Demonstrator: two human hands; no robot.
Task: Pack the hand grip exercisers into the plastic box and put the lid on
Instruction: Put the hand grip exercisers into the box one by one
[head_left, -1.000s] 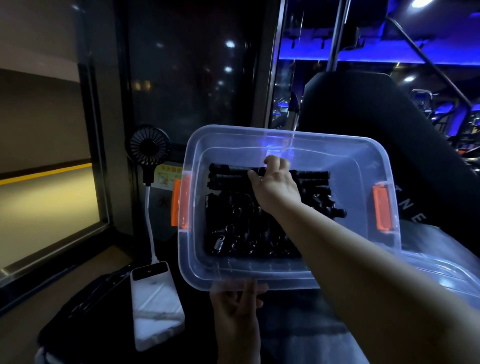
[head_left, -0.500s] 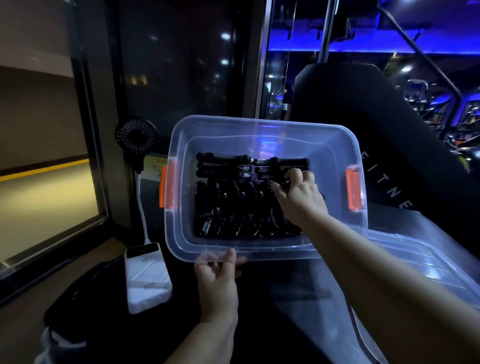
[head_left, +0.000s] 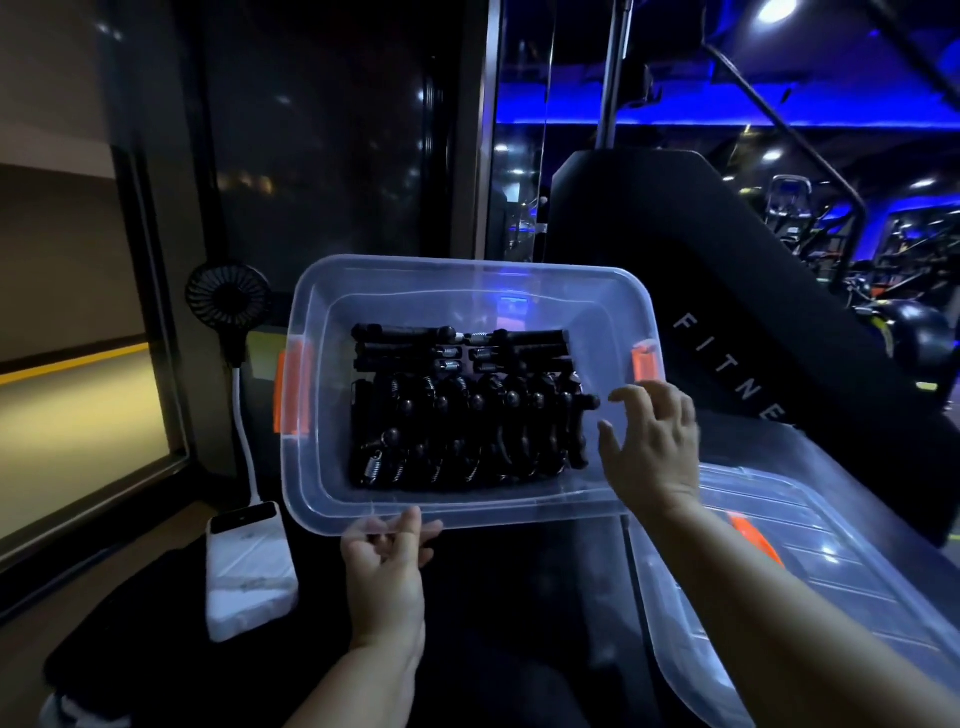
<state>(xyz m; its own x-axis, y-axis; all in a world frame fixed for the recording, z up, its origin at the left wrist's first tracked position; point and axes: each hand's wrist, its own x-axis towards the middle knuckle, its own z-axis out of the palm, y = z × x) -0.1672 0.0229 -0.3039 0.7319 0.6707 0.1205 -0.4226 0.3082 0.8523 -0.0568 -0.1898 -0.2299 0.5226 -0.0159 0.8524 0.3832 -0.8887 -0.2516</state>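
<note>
Head view: we look into the clear plastic box (head_left: 467, 291), tipped so its open mouth faces us; we cannot tell what its far side rests on.
Exercisers: the black hand grip exercisers (head_left: 467, 415) lie packed on the box floor, a few laid across the far end and a row side by side nearer us, with steel springs showing.
Left hand: our left hand (head_left: 387, 566) grips the near rim at about its middle, fingers curled under the lip.
Right hand: our right hand (head_left: 652, 441) hovers over the right end of the box, fingers spread and slack, holding nothing.
Lid: the clear lid (head_left: 831, 571) lies flat just to the right of the box, under our right forearm, not yet on.
Latches: the left orange latch (head_left: 291, 389) and the right orange latch (head_left: 644, 361) sit on the two short ends.
Weight: we judge the load heavy for a thin box, since springs and hard handles add up; one hand at the rim looks marginal.
Stiffness: we expect the walls and lid to flex. The exercisers are rigid and may slide toward the low edge while the box is tilted.
Surface: smooth plastic, likely slippery.
Where to hold: we would take the box at both short ends, under the lip by the latches. We would take the lid by its long edges and lower it level so the latches can clip.
</note>
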